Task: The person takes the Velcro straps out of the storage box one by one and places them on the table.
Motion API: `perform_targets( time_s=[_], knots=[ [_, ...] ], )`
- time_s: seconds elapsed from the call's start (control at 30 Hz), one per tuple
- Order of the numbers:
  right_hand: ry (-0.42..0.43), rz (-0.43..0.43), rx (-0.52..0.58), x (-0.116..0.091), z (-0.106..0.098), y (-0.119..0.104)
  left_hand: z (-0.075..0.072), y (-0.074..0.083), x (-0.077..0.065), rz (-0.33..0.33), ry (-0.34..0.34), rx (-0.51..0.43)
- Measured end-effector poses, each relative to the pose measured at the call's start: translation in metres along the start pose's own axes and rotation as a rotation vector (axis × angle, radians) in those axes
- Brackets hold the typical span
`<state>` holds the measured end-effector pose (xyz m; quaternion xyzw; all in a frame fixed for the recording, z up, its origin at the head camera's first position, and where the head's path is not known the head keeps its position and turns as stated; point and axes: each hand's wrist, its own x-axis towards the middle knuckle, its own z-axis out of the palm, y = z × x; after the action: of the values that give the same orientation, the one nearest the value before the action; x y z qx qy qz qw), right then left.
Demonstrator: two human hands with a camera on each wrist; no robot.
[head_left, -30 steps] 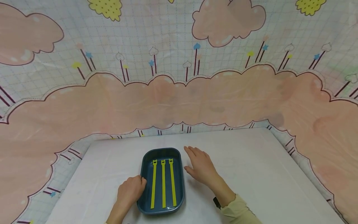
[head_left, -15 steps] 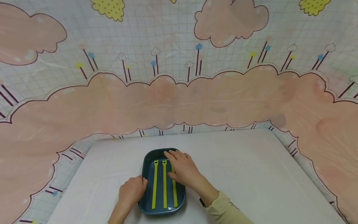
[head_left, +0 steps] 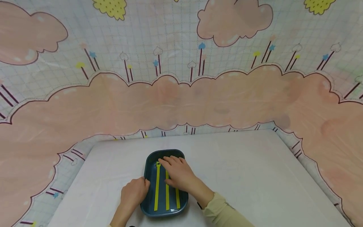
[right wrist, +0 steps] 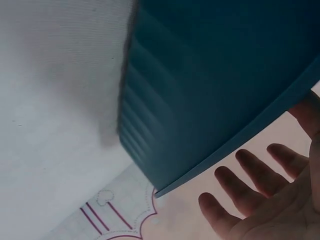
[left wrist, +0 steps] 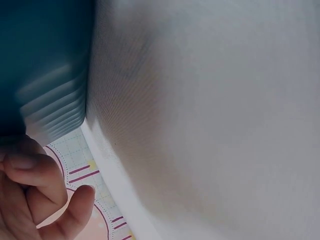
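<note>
A dark blue rectangular tray (head_left: 150,201) holds three yellow-green strap ties with slotted heads, laid lengthwise side by side. My left hand (head_left: 134,191) grips the tray's left rim, thumb on the edge; in the left wrist view its curled fingers (left wrist: 42,175) show beside the tray wall (left wrist: 45,60). Over the tray's right half hovers my right hand (head_left: 180,173), fingers spread. It hides the heads of the middle tie (head_left: 167,199) and the right tie (head_left: 177,200). The left tie (head_left: 156,190) shows whole. In the right wrist view the spread fingers (right wrist: 240,182) appear above the tray's rim.
A white table (head_left: 255,176) lies under the tray, with bare surface on both sides. Behind and around it hangs a patterned cloth (head_left: 227,97) with pink clouds. A dark band sits at the right wrist, below a light green sleeve (head_left: 224,211).
My right hand has moved left, from beside the tray to over the right and middle ties. My left hand and the tray stay in place.
</note>
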<state>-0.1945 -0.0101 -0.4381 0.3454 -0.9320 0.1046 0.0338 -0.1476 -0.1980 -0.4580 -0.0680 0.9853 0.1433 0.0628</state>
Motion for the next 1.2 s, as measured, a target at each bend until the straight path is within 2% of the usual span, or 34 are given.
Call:
perform_targets(
  time_s=[0.13,0.37,0.57,0.87,1.2],
  knots=[
    [-0.024,-0.045,-0.025,0.005,0.0,-0.005,-0.001,0.0,0.001,0.005,0.006,0.001],
    [-0.161,-0.166,-0.098,0.014,0.006,-0.014,-0.002,-0.001,0.001,-0.001,-0.003,0.01],
    [-0.233,-0.222,-0.228,0.023,0.021,-0.022,0.0,-0.002,0.0,0.029,0.024,0.006],
    [-0.253,-0.242,-0.344,0.032,0.036,-0.026,0.002,-0.001,0.0,0.022,0.017,-0.003],
    [-0.256,-0.266,-0.301,0.04,0.04,-0.023,0.002,-0.001,0.0,0.0,-0.006,-0.006]
  ],
)
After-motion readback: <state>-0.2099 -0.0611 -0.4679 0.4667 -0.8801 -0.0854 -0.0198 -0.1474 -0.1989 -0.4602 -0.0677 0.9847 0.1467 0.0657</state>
